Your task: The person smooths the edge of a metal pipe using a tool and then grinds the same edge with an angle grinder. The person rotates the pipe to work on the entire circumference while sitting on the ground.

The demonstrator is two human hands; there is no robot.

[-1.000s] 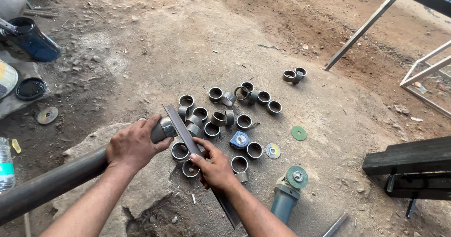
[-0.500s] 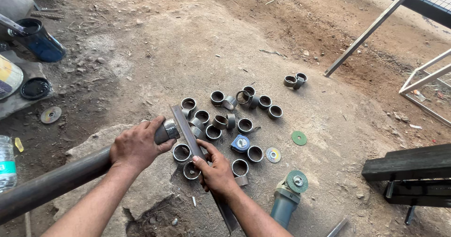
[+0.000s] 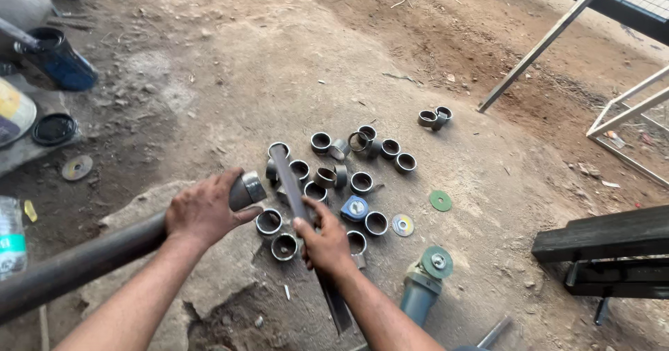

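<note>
The person's left hand (image 3: 203,212) was wrapped around the end of a long dark steel pipe (image 3: 83,264) that ran off to the left just above the dirt floor (image 3: 230,65). The right hand (image 3: 324,243) gripped a flat dark metal bar (image 3: 293,191) laid across a scatter of short cut steel pipe rings (image 3: 362,182) on the ground, its far end reaching among them. Just right of that hand lay a small blue tape measure (image 3: 355,208), a thin green grinding disc (image 3: 440,200) and a grey-blue angle grinder (image 3: 425,285). A blue bucket (image 3: 59,62) stood well apart at upper left.
</note>
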